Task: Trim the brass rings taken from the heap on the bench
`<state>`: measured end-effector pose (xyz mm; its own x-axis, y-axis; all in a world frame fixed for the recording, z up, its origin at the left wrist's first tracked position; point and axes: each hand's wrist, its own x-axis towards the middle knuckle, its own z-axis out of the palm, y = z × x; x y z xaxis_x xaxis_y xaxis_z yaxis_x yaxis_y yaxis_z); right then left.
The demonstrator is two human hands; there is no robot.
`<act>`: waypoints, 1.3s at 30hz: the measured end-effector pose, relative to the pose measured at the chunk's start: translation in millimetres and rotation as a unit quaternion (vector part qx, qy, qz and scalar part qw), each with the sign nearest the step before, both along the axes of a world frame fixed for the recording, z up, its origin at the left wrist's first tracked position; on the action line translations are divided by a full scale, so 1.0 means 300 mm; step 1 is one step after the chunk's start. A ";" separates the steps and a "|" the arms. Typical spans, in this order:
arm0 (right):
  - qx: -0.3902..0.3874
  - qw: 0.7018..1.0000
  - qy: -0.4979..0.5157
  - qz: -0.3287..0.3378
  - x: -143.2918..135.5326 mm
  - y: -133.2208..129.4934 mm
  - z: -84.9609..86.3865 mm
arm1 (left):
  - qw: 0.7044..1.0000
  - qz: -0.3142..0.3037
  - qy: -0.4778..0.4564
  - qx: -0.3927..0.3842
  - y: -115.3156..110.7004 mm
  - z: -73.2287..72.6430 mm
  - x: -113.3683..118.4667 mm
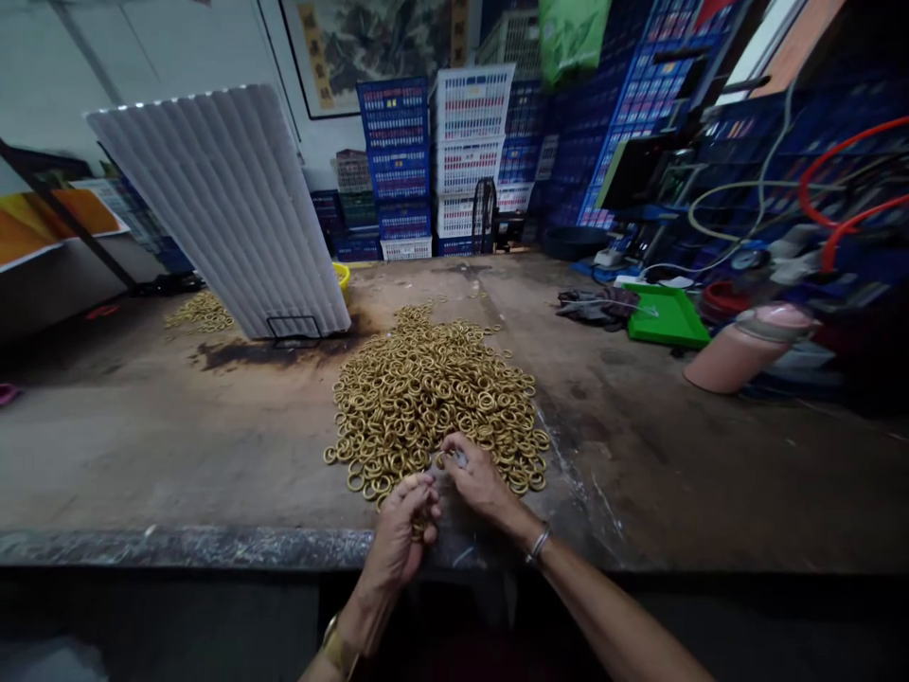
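Observation:
A broad heap of brass-coloured rings [433,388] lies on the worktable in front of me. My left hand [404,530] is at the near edge of the heap, its fingers curled around a few of the rings. Close beside it, at the heap's front, my right hand [483,478] is closed, thumb and fingertips together at a ring [441,460]. Something small and greyish shows between the two hands' fingertips, too small to make out.
A ribbed white panel [220,208] stands upright on a wire stand at left, a smaller ring pile [199,313] behind it. At right are a green tray [668,314], dark gloves [597,305] and a pink bottle [749,349]. Stacked crates [469,142] stand behind the table.

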<state>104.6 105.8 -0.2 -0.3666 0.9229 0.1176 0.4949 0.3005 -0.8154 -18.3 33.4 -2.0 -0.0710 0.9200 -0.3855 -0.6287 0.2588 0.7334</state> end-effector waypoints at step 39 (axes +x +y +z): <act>0.064 0.993 -0.064 0.081 0.066 -0.153 0.006 | 0.966 -0.081 0.228 0.087 -0.058 0.017 0.027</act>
<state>124.5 59.9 1.5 -0.5287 0.8308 0.1738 0.5278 0.4822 -0.6992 -10.2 16.0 3.2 -0.0463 0.9813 -0.1866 -0.1917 0.1746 0.9658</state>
